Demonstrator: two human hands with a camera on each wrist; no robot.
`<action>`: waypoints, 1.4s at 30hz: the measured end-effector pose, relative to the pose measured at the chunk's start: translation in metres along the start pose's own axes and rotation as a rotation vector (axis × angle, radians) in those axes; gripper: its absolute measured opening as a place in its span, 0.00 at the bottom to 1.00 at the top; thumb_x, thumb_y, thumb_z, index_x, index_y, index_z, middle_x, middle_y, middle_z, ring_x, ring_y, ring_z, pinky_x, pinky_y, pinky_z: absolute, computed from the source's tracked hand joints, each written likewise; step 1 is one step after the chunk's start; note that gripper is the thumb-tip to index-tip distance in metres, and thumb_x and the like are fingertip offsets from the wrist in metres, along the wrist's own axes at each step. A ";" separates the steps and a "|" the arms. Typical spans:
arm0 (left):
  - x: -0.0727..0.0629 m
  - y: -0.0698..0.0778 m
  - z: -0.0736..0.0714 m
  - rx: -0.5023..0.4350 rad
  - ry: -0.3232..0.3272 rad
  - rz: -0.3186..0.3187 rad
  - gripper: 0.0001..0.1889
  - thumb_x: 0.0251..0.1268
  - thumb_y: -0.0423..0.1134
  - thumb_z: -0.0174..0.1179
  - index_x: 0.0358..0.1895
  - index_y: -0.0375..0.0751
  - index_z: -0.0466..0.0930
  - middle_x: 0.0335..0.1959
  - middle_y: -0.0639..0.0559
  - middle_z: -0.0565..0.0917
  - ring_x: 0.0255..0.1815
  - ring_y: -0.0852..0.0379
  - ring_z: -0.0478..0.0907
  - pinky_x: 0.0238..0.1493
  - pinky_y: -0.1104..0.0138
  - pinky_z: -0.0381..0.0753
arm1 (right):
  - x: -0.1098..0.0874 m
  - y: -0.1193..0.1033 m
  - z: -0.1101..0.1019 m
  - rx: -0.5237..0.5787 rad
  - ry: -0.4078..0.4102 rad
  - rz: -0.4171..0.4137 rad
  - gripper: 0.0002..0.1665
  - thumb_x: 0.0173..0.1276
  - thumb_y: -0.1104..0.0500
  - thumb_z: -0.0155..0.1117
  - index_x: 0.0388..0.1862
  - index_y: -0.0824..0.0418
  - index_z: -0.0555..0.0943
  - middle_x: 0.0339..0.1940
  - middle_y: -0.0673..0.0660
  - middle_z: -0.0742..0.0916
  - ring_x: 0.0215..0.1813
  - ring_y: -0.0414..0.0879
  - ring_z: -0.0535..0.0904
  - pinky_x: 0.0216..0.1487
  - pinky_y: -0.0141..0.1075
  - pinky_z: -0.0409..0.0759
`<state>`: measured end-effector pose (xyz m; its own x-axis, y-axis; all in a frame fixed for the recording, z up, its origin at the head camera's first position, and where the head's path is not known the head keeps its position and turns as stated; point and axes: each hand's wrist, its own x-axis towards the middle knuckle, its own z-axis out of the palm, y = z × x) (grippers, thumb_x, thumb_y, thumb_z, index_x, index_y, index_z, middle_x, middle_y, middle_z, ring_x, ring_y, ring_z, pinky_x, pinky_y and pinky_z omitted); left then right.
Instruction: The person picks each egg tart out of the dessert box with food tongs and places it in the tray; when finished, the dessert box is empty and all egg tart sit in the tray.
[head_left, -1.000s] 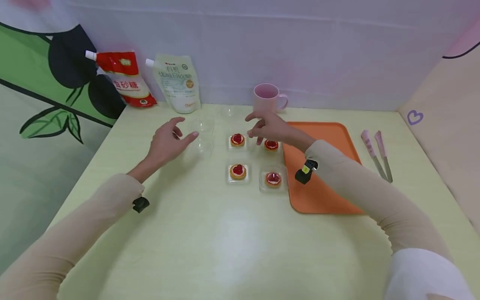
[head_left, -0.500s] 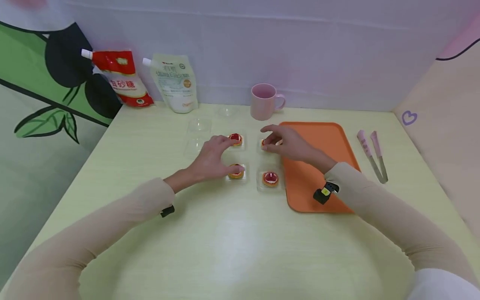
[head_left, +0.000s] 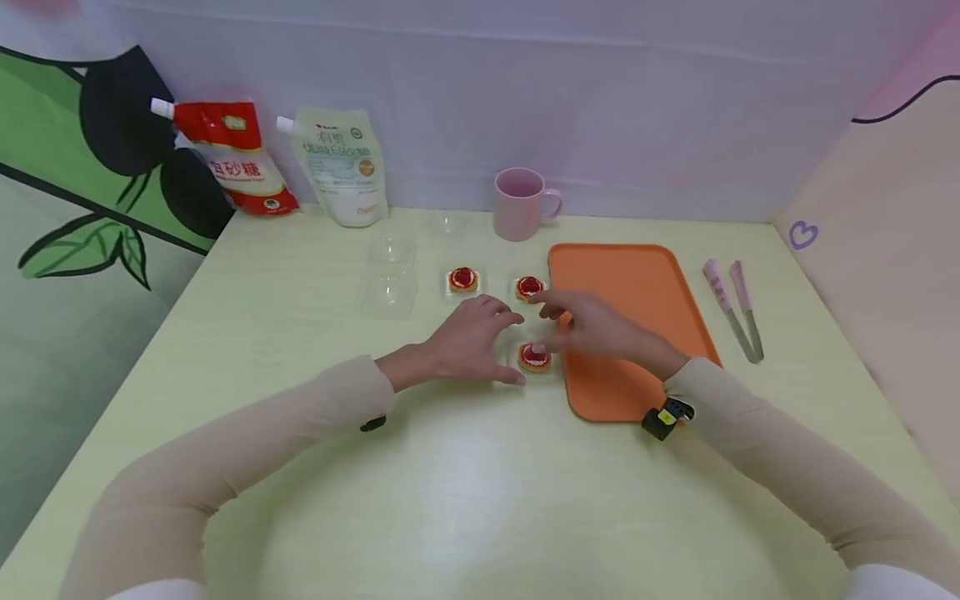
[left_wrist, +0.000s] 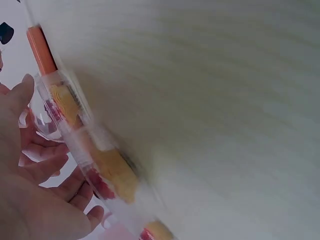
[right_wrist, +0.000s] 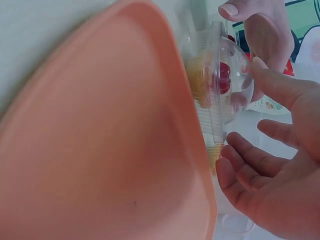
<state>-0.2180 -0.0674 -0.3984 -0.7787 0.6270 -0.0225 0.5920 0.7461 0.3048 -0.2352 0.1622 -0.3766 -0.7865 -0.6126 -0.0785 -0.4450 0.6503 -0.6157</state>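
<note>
In the head view a small fruit tart [head_left: 534, 358] sits in a clear plastic box with a domed lid [right_wrist: 235, 80] on top. My left hand [head_left: 468, 340] is just left of it, thumb and fingers spread apart, holding nothing. From the right, my right hand [head_left: 588, 323] reaches over the tray's edge, its thumb tip right at the dome and its other fingers loosely bent. Two more tarts stand behind: a back-left tart [head_left: 462, 279] and a back-right tart [head_left: 529, 288] by my right fingertips. The front-left tart is hidden behind my left hand.
An orange tray [head_left: 622, 283] lies right of the tarts, with pink-handled tongs [head_left: 738, 312] beyond it. Clear plastic lids [head_left: 390, 292] lie at left. A pink mug [head_left: 519, 204], a red sugar bag [head_left: 236, 158] and a pale green pouch [head_left: 341, 171] stand along the back.
My left hand has moved right, from beside the clear lids to the front-right tart. My right hand has come toward me, from the back tarts to the front-right one.
</note>
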 end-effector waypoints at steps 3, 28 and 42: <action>0.004 0.003 0.003 0.018 -0.010 0.010 0.44 0.48 0.66 0.71 0.66 0.44 0.75 0.62 0.47 0.77 0.69 0.48 0.66 0.75 0.51 0.57 | -0.002 0.001 0.003 -0.006 -0.001 -0.010 0.40 0.61 0.54 0.76 0.70 0.61 0.71 0.58 0.62 0.84 0.60 0.57 0.79 0.57 0.49 0.79; 0.004 0.016 0.009 0.136 -0.003 -0.022 0.40 0.48 0.66 0.71 0.62 0.46 0.78 0.60 0.50 0.78 0.68 0.51 0.67 0.74 0.43 0.53 | -0.021 0.003 0.013 -0.096 -0.034 -0.039 0.42 0.52 0.54 0.82 0.65 0.60 0.75 0.58 0.56 0.81 0.59 0.52 0.75 0.63 0.49 0.75; 0.004 0.026 0.016 0.330 0.065 -0.047 0.31 0.51 0.62 0.69 0.54 0.47 0.81 0.57 0.52 0.82 0.62 0.51 0.71 0.64 0.46 0.62 | -0.027 0.001 0.025 -0.300 0.024 -0.092 0.45 0.53 0.48 0.81 0.67 0.63 0.75 0.62 0.58 0.82 0.65 0.55 0.75 0.67 0.50 0.73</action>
<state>-0.2018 -0.0418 -0.4059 -0.8118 0.5829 0.0353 0.5825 0.8126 -0.0199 -0.2039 0.1678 -0.3945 -0.7451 -0.6668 -0.0125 -0.6186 0.6980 -0.3607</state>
